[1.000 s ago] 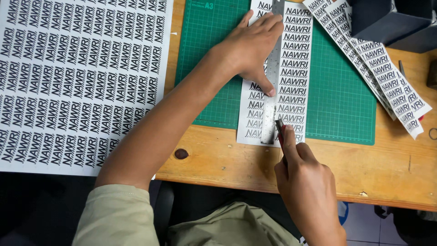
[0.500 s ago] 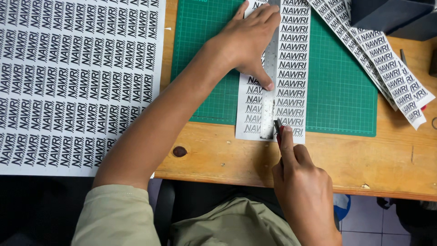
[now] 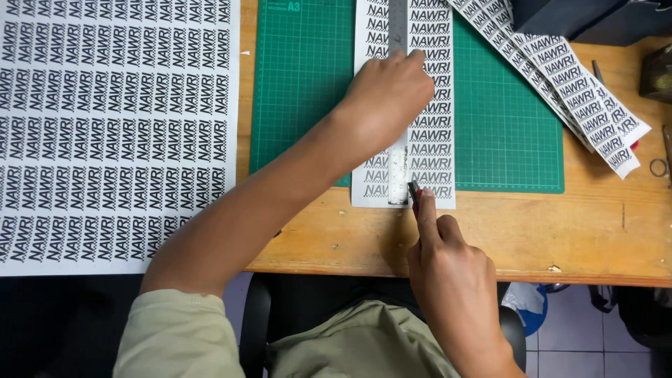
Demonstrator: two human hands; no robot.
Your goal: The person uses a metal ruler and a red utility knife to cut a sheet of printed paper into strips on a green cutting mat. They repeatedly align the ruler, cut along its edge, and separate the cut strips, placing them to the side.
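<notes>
At the near edge of the green cutting mat (image 3: 308, 105), your right hand (image 3: 451, 280) has its grip closed on a small cutter (image 3: 414, 194), its tip at the label strip's (image 3: 430, 133) bottom end. Your left hand (image 3: 388, 98) presses the steel ruler (image 3: 397, 28) flat. This cut looks nearly finished; the large printed sheet (image 3: 112, 126) on the desk (image 3: 532, 231) remains whole.

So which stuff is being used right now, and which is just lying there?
In use:
left hand pressing the ruler
right hand with the knife
label strip
green mat

Lying about:
big label sheet
cut strips
dark box
small ring
</notes>
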